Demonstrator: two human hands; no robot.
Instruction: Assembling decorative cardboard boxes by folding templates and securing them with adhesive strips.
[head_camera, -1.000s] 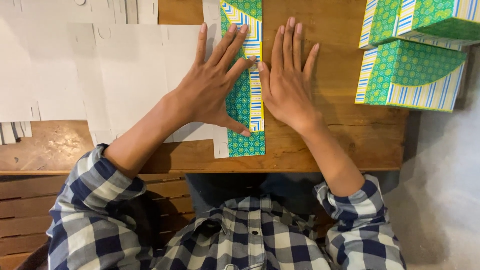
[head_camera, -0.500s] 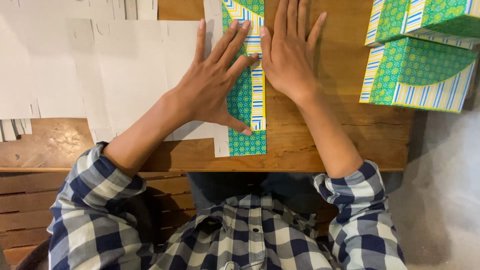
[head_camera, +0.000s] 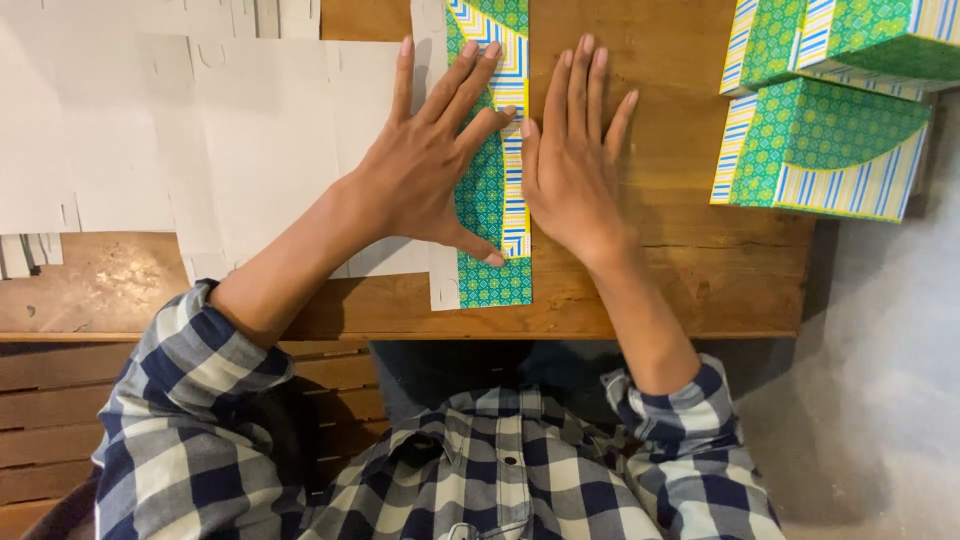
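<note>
A flat cardboard box blank (head_camera: 290, 150), white on its inner side, lies on the wooden table (head_camera: 690, 260). Its right panel is folded over, so a green patterned strip with blue and yellow stripes (head_camera: 495, 280) faces up. My left hand (head_camera: 435, 160) lies flat, fingers spread, on the white card and the folded strip, with its thumb across the strip's lower part. My right hand (head_camera: 570, 160) is pressed flat on the table along the strip's right edge, fingers together and pointing away from me.
Two folded boxes in the same green, blue and yellow pattern (head_camera: 825, 150) stand stacked at the table's right end. More white card blanks (head_camera: 60, 130) cover the table's left side. A wooden bench (head_camera: 60, 420) runs below the table's near edge.
My right hand slid away from me along the strip's right edge, then came back towards me. My left hand has stayed flat in the same place.
</note>
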